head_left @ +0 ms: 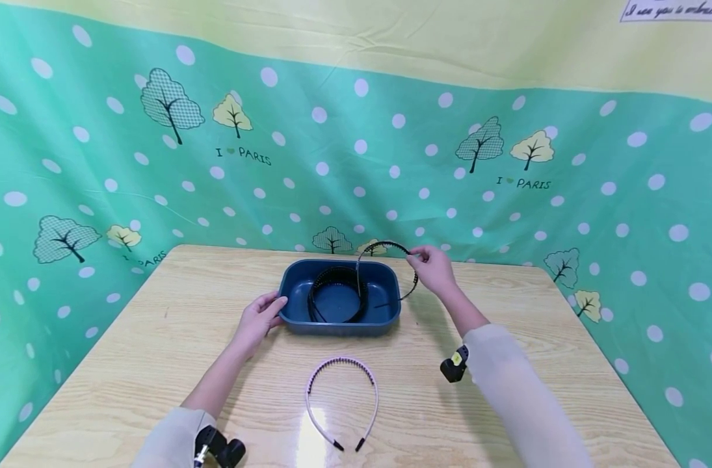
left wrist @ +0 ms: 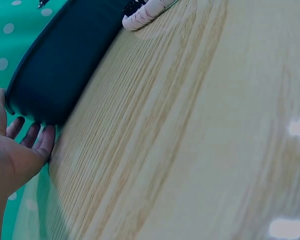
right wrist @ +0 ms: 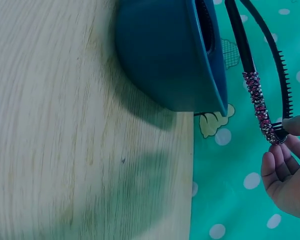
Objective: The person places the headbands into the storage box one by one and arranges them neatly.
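My right hand [head_left: 434, 268] pinches a black toothed headband [right wrist: 256, 97] between thumb and fingers. Red and pale sparkling stones cover part of that band in the right wrist view. The held headband stands upright over the right end of a dark blue plastic basin [head_left: 338, 329], overlapping it in the head view. Inside the basin, several black headbands [head_left: 313, 296] lie nested in a ring. At the basin's left end, my left hand [head_left: 262, 317] holds the rim, thumb on top and fingers against the outer wall. A pale pink headband [head_left: 341, 359] lies in front of the basin.
The wooden table [head_left: 478, 403] ends just behind the basin. A green polka-dot cloth [head_left: 391, 130] with printed trees hangs at the back and sides. Both wrists wear small black cameras [head_left: 454, 365].
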`<action>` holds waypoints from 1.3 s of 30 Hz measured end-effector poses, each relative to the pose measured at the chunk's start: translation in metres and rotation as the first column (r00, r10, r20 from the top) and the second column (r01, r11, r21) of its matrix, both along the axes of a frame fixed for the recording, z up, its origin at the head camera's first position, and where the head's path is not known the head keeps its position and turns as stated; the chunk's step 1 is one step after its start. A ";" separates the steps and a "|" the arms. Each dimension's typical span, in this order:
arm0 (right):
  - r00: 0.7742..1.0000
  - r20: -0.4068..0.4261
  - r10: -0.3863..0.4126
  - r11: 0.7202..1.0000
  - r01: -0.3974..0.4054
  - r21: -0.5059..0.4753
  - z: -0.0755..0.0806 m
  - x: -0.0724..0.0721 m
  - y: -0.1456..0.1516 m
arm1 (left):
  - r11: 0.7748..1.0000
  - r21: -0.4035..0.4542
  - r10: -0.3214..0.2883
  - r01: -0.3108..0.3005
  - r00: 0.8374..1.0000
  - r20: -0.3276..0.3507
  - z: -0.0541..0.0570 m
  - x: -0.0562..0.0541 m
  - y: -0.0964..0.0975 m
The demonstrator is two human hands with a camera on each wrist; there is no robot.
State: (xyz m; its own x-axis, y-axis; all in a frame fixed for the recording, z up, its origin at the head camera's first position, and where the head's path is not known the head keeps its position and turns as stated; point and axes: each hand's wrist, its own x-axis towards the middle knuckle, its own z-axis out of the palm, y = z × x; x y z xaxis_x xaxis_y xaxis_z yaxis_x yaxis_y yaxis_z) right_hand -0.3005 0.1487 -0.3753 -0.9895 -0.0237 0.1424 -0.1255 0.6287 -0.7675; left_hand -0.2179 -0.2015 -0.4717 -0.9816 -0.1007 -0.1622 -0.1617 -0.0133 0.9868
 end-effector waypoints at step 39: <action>0.997 -0.038 0.063 0.997 -0.065 -0.045 -0.003 0.005 -0.034 | 1.000 -0.005 0.010 -0.010 1.000 -0.006 0.005 0.002 0.001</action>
